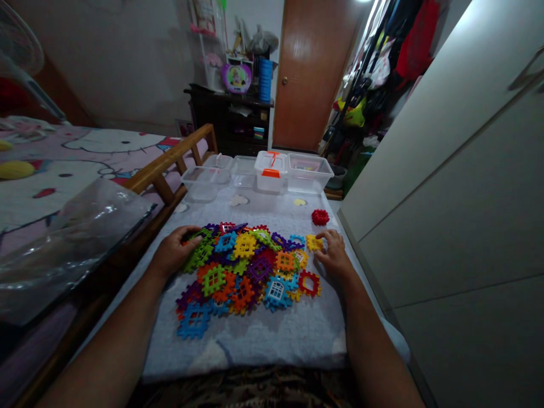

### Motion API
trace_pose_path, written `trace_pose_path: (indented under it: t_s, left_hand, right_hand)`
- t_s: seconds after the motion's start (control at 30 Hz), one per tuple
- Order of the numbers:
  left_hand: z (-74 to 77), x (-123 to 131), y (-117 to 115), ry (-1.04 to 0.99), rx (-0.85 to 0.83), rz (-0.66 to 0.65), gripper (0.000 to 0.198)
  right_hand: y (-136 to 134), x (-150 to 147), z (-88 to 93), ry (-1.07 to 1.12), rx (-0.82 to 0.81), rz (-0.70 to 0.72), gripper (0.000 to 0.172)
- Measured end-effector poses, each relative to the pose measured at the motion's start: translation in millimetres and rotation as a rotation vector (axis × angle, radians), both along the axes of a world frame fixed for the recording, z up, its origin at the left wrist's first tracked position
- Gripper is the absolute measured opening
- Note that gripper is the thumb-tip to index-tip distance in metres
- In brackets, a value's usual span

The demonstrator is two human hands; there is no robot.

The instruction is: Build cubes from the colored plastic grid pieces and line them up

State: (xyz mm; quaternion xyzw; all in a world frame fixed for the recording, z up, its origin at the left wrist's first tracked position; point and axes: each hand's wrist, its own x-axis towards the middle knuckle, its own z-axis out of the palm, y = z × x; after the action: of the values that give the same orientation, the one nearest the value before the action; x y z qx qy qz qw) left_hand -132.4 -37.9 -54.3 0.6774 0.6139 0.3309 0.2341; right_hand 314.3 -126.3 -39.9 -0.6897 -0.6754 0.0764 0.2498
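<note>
A heap of flat plastic interlocking tiles (246, 269) in several colours lies on a pale grey cloth (276, 334) in front of me. My left hand (176, 249) rests on the left edge of the heap, fingers curled over a green tile (199, 255). My right hand (334, 252) sits at the heap's right edge, its fingertips pinching a yellow tile (314, 242). A red round piece (320, 216) lies alone beyond my right hand.
Several clear plastic boxes (308, 173), one with an orange latch (271, 173), stand at the cloth's far end. A wooden bed rail (170, 161) and a crumpled clear bag (72, 232) are on the left. A white cupboard (459, 187) runs close along the right.
</note>
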Motion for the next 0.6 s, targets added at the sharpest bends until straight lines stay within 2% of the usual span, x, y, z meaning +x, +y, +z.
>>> trace_pose_path:
  t_s: [0.13, 0.43, 0.6]
  left_hand:
    - [-0.1, 0, 0, 0.009, 0.0, 0.001, 0.049]
    - [1.9, 0, 0, 0.027, 0.021, 0.008, 0.048]
    - [1.7, 1, -1, 0.01, 0.005, 0.001, 0.049]
  right_hand:
    - [0, 4, -1.0, -0.017, -0.067, 0.029, 0.051]
    - [10, 8, -5.8, -0.017, -0.115, 0.039, 0.044]
    - [16, 12, -7.0, 0.006, -0.139, 0.067, 0.049]
